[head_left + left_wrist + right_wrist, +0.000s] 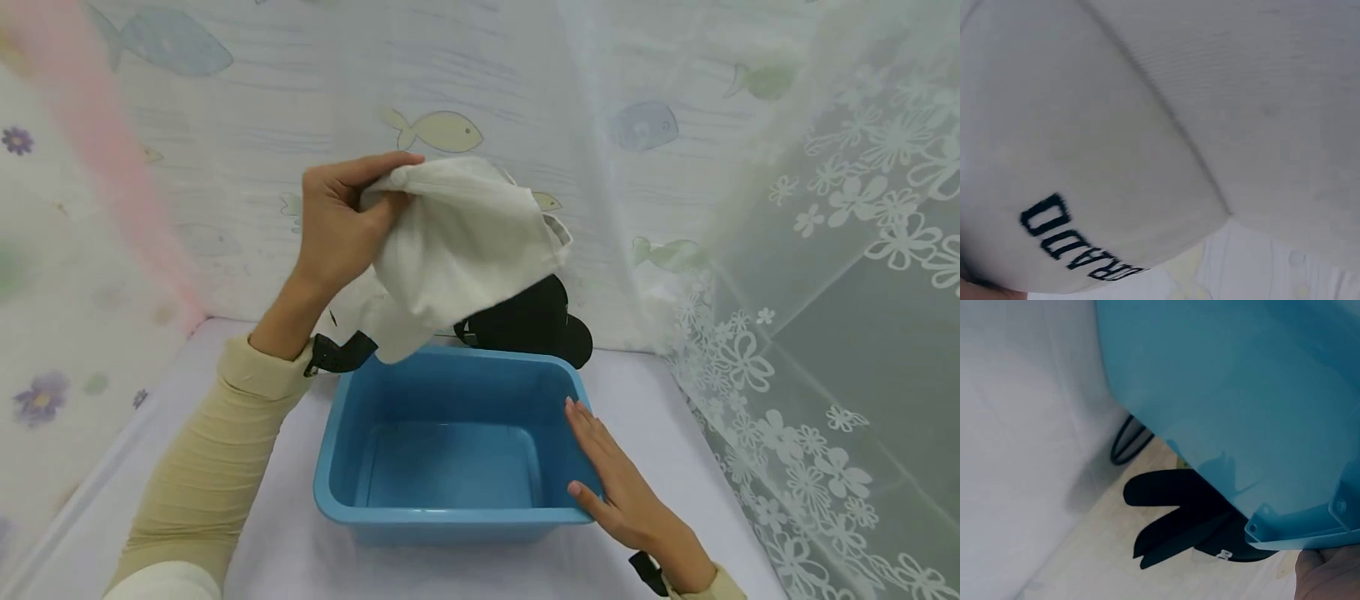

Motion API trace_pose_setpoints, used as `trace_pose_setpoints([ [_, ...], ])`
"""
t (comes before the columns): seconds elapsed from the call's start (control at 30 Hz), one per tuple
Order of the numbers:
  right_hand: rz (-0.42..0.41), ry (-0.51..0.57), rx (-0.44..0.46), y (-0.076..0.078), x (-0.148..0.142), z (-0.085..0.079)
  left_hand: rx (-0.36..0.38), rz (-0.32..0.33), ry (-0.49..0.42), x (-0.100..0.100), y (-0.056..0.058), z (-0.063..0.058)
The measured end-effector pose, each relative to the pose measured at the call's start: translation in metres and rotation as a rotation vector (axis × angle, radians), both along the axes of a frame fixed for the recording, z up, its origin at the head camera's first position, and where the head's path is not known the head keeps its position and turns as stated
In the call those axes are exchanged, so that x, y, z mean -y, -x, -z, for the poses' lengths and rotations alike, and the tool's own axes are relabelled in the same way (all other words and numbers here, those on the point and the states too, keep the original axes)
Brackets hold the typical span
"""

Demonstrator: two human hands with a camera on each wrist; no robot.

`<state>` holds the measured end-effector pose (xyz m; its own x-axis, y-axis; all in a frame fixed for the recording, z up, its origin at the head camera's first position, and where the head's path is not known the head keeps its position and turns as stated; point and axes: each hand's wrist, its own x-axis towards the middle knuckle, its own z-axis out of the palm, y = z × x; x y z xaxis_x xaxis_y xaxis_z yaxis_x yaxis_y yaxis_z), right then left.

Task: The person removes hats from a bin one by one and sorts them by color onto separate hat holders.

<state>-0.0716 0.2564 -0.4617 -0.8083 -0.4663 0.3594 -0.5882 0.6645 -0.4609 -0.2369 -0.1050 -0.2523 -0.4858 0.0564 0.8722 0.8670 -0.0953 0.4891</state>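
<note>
My left hand (345,221) pinches a white cap (472,242) by its edge and holds it up above the far side of a blue plastic basin (457,517). Dark lettering shows on the cap's fabric (1116,150) in the left wrist view, where the cap fills most of the picture. My right hand (622,483) rests on the basin's right rim, fingers fairly straight and thumb spread over the near corner. The right wrist view shows the same hand (1329,575) against the rim, partly out of frame. Inside, the basin holds nothing visible.
Behind the basin lie black caps (525,321), partly hidden by the white cap. A thin black loop (1129,444) shows beyond the basin in the right wrist view. White cloth (285,533) covers the table, and sheer patterned curtains (825,375) hang around it.
</note>
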Motion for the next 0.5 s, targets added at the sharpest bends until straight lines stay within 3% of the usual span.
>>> trace_pose_setpoints([
  [0.1,-0.002,0.011,-0.008,0.000,0.000,0.002,-0.037,-0.097,-0.088,0.011,0.010,-0.004],
  [0.23,-0.008,0.016,-0.020,0.000,-0.002,0.003,-0.029,-0.213,-0.155,0.023,0.022,-0.004],
  [0.4,-0.010,0.016,-0.023,-0.002,-0.003,0.002,0.003,-0.293,-0.096,0.037,0.036,0.008],
  [0.5,-0.016,0.014,-0.033,-0.002,-0.004,0.002,0.022,-0.296,-0.029,0.043,0.045,0.019],
])
